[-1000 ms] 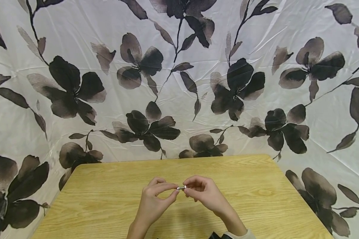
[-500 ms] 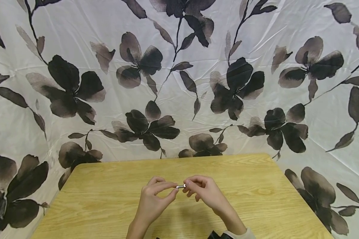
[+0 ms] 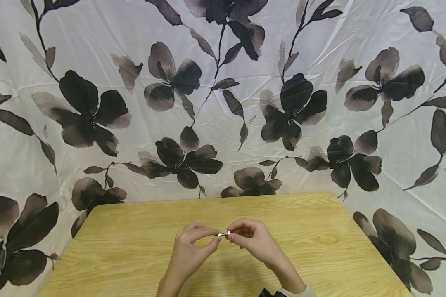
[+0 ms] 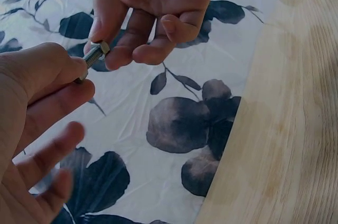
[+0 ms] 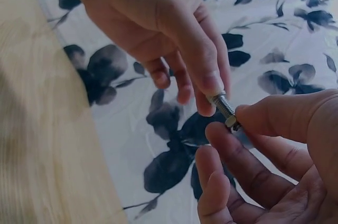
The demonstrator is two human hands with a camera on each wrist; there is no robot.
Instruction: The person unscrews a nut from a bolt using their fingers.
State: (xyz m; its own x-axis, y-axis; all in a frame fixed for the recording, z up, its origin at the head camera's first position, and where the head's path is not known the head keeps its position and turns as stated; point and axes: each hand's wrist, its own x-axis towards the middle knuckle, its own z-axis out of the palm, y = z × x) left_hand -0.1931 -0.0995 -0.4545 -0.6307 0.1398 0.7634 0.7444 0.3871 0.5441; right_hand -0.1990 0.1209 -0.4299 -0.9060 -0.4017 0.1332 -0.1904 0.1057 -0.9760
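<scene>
A small metal bolt (image 3: 224, 234) is held up over the table between both hands, lying nearly level in the head view. My left hand (image 3: 191, 249) pinches one end of it between thumb and index finger, which largely hide that end. Toward the other end sits a hex nut (image 5: 231, 122), and the threaded shank (image 4: 93, 56) shows between the hands in the left wrist view. My right hand (image 3: 258, 243) has its thumb and index finger on the nut. The other fingers of the right hand are loosely curled away from the bolt.
Beneath the hands is a wood-grain table (image 3: 134, 222) with rounded far corners. White cloth (image 3: 238, 123) with dark flowers hangs behind and at both sides of it. A black item (image 3: 269, 293) shows by the right sleeve at the bottom edge.
The right thumb slid forward over the nut half a second ago and has since come back, with the fingers respread around it. The left hand keeps its pinch and has hardly moved.
</scene>
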